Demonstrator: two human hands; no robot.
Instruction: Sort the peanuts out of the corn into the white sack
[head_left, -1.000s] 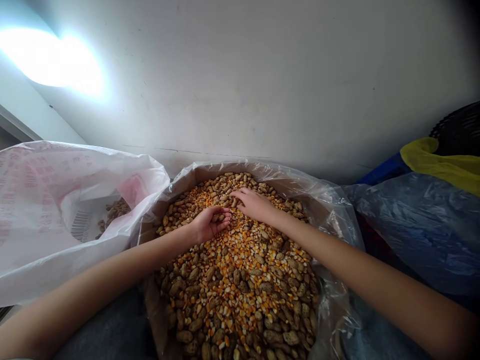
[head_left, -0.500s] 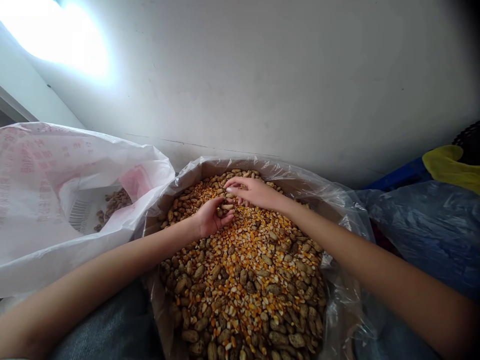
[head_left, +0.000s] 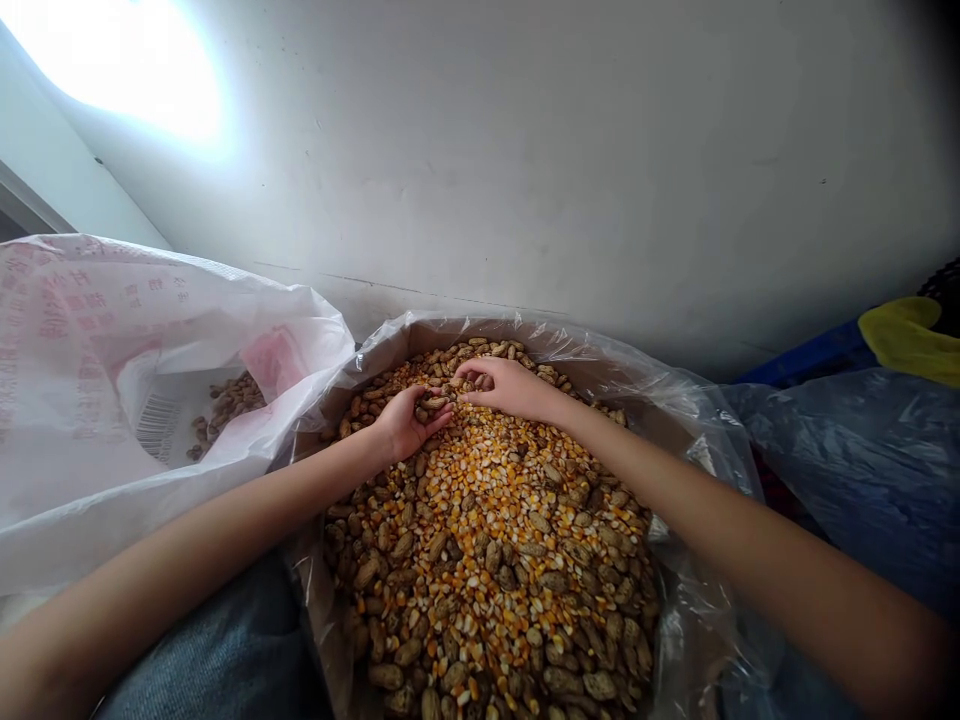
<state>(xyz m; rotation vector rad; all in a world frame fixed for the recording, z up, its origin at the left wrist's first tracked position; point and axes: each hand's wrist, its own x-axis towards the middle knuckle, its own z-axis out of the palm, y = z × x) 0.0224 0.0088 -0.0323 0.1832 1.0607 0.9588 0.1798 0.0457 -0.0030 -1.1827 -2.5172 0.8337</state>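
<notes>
A plastic-lined box (head_left: 600,372) in front of me holds unshelled peanuts (head_left: 600,685) mixed with yellow corn kernels (head_left: 480,490). Over the far half of the heap, my left hand (head_left: 407,425) is palm up, its fingers curled around a few peanuts (head_left: 433,404). Just to its right, my right hand (head_left: 510,388) reaches down with bent fingers and thumb around a peanut (head_left: 465,383) at the heap's surface. Its fingertips are partly hidden by the peanuts around them.
At the left stands an open white woven sack (head_left: 75,400) with pink print and some peanuts (head_left: 232,400) inside. A grey wall (head_left: 525,180) rises behind the box. Dark plastic sheeting (head_left: 862,460) and a yellow bag (head_left: 907,335) lie at the right.
My left hand has shifted slightly left and now cups more peanuts. My right hand has lowered a little, its fingers now bent around a peanut.
</notes>
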